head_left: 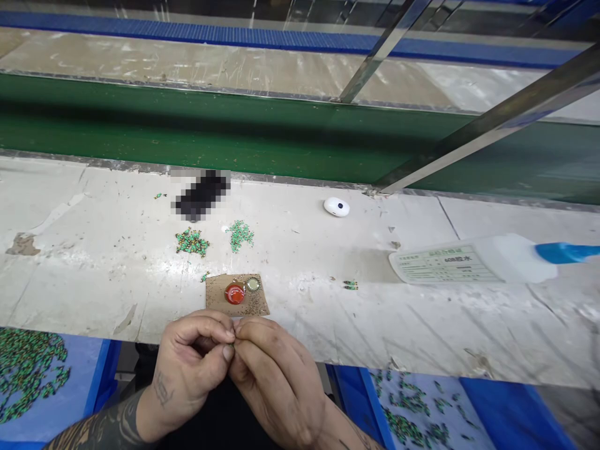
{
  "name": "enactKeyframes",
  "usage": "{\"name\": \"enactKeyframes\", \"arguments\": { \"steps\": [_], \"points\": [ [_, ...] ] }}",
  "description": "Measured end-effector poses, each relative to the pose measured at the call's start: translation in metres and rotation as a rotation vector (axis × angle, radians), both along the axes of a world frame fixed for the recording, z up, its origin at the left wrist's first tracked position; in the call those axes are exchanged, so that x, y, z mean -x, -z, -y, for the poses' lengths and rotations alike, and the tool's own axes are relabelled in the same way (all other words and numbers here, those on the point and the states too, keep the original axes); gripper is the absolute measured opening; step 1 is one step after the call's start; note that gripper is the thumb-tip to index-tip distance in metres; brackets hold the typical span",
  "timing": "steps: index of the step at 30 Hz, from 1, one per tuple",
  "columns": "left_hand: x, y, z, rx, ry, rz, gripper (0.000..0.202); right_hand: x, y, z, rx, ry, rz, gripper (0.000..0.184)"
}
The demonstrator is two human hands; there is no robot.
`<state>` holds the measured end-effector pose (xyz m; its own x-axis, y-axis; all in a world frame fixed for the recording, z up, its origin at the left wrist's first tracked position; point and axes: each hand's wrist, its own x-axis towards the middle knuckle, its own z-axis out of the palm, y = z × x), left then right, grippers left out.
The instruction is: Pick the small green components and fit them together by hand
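Note:
My left hand (194, 369) and my right hand (281, 375) meet fingertip to fingertip at the near edge of the workbench. Both are closed in a pinch, and whatever sits between the fingertips is too small and covered to name; a speck of green shows there. Just beyond the fingers lies a cardboard piece (218, 306) strewn with brown specks. On it rest a small round dish of red stuff (235, 293) and a bottle cap (253, 284). Behind the cardboard are a pile of green and brown small parts (192, 242) and a pile of plain green parts (240, 235).
A white bottle with a blue nozzle (469, 259) lies on its side at right. Two small parts (350, 285) and a white case (336, 207) are on the bench. Blue trays of green parts flank me, left (91, 375) and right (382, 406). A metal post (492, 119) slants behind.

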<state>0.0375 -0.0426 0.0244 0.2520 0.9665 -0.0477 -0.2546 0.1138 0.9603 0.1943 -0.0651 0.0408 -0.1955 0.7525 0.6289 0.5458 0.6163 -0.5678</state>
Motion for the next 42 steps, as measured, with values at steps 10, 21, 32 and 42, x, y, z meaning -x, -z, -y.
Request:
{"name": "enactKeyframes", "arguments": {
  "steps": [10,21,32,42],
  "points": [
    [0.000,0.009,-0.001,0.127,0.068,0.170,0.010,0.006,0.001,-0.003,0.029,0.103,-0.048,0.019],
    [0.001,0.008,-0.001,0.255,0.096,0.199,0.012,0.003,-0.001,-0.002,0.139,0.136,-0.114,0.021],
    [-0.001,0.001,-0.017,0.076,0.185,-0.274,0.013,-0.020,0.005,-0.003,0.604,-0.066,-0.416,0.007],
    [0.043,0.030,-0.047,-0.141,0.024,-0.723,0.017,-0.143,0.061,-0.009,0.679,0.816,0.277,0.028]
  ]
}}
